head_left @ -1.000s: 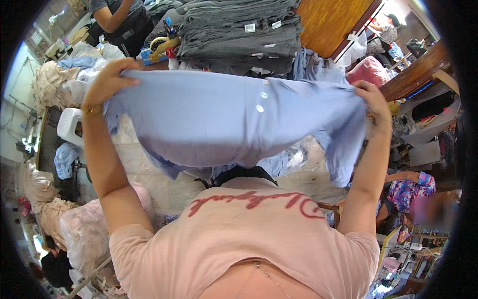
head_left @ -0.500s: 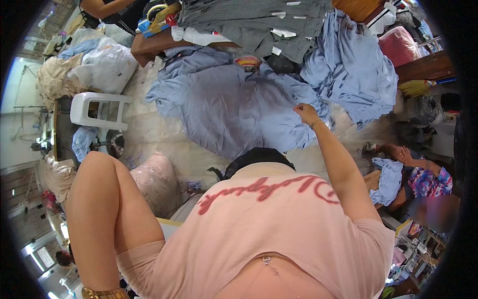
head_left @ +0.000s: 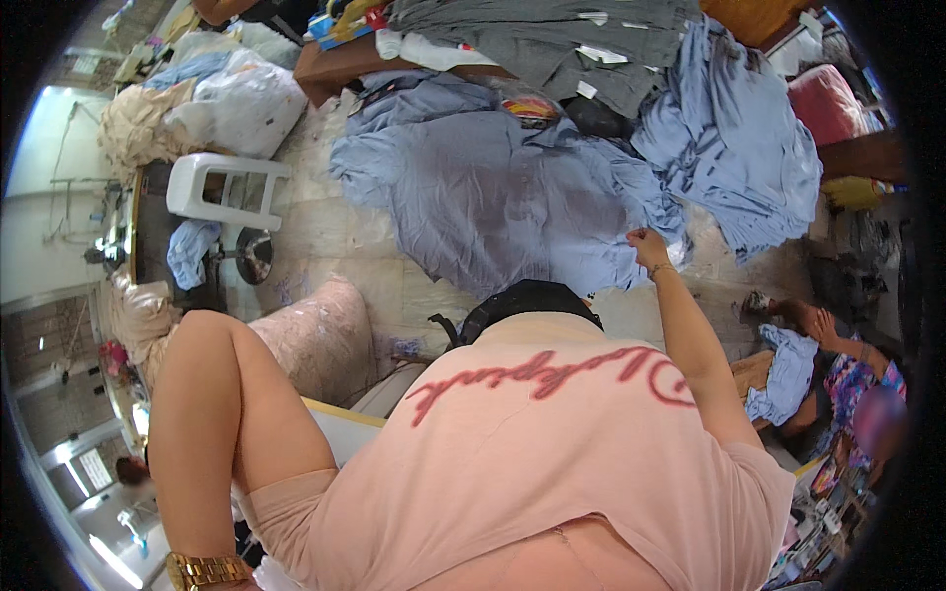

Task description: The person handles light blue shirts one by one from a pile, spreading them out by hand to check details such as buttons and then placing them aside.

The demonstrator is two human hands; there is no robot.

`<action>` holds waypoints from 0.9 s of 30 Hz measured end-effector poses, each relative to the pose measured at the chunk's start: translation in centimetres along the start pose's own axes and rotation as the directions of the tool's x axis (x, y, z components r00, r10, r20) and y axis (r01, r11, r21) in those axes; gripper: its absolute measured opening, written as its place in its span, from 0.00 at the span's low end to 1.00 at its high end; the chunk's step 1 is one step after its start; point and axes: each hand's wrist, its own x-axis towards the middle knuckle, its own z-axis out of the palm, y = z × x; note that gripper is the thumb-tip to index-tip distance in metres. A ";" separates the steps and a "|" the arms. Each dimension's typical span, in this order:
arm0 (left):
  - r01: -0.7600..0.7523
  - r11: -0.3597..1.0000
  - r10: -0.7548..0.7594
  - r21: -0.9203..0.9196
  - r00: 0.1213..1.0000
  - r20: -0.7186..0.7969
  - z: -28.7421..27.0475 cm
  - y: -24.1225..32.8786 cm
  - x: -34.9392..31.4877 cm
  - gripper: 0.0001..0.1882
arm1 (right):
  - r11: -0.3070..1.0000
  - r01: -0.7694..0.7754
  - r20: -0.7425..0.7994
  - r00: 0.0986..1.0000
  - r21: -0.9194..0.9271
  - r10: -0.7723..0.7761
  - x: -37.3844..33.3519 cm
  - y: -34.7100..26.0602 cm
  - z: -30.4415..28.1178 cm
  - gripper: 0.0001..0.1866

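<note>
My right arm reaches out over a spread of blue cloth [head_left: 463, 187] that lies crumpled on the floor. At its right part is my right hand [head_left: 648, 248], fingers curled and pressed together. Whether a fold of the fabric is caught between them cannot be made out. My left arm is bent sharply, elbow up, and its wrist carries a gold watch [head_left: 202, 571] at the lower edge. Beyond the watch the left hand is cut off. A second heap of blue cloth [head_left: 734, 138] hangs down beside the spread on the right.
Dark grey cloth [head_left: 532, 30] with white tags lies at the top. On the left are a white plastic stool [head_left: 227, 187], a clear bag of fabric [head_left: 246, 103] and a stuffed pinkish sack [head_left: 320, 335]. At the right sits another person [head_left: 857, 369] with blue cloth.
My view has shifted, so the surroundings sit farther right in the picture. My right hand has come slightly nearer over the blue cloth, fingers still pressed together. My left arm stays bent.
</note>
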 end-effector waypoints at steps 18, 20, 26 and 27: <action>0.028 0.965 0.009 0.262 0.990 -0.138 2.4 3.8 -1.1 0.09 | 0.986 -0.002 -0.106 0.994 0.164 0.020 0.3 0.1 1.1 0.11; 0.026 0.962 0.012 0.271 0.991 -0.135 2.4 4.1 -1.4 0.09 | 0.945 -0.094 -0.112 0.984 0.314 0.135 0.3 0.7 0.9 0.12; 0.033 0.947 0.019 0.319 0.987 -0.159 2.6 4.5 -0.8 0.08 | 0.507 -0.432 0.147 0.849 0.746 0.507 1.6 0.3 1.6 0.09; 0.024 0.949 0.027 0.313 0.987 -0.159 2.3 4.4 -1.2 0.08 | 0.491 -0.432 0.205 0.869 0.757 0.450 2.0 1.2 1.9 0.08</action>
